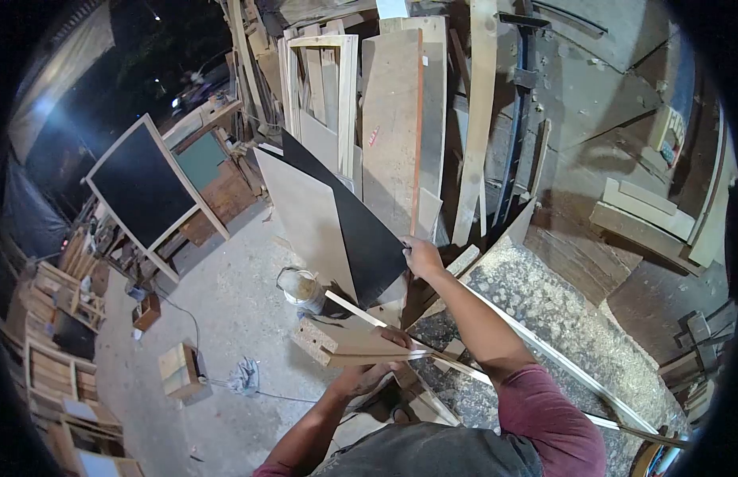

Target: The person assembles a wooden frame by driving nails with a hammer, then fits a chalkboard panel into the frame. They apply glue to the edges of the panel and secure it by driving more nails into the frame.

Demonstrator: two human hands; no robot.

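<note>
My right hand [423, 257] is closed on the upper right edge of a black panel [373, 238], which leans beside a pale grey panel [305, 211]. Below it, my left hand [365, 378] lies under a short wooden board [345, 340] with its fingers around the lower edge. A thin pale wood strip [354, 308] runs across behind that board. Just past the board stands a white bucket [301, 290].
Sawdust covers a dark work surface [536, 294] at the right, with a long white strip [559, 366] across it. Boards and a wooden frame [349, 103] lean behind. A framed blackboard [142, 187] and wooden boxes [180, 370] stand at the left.
</note>
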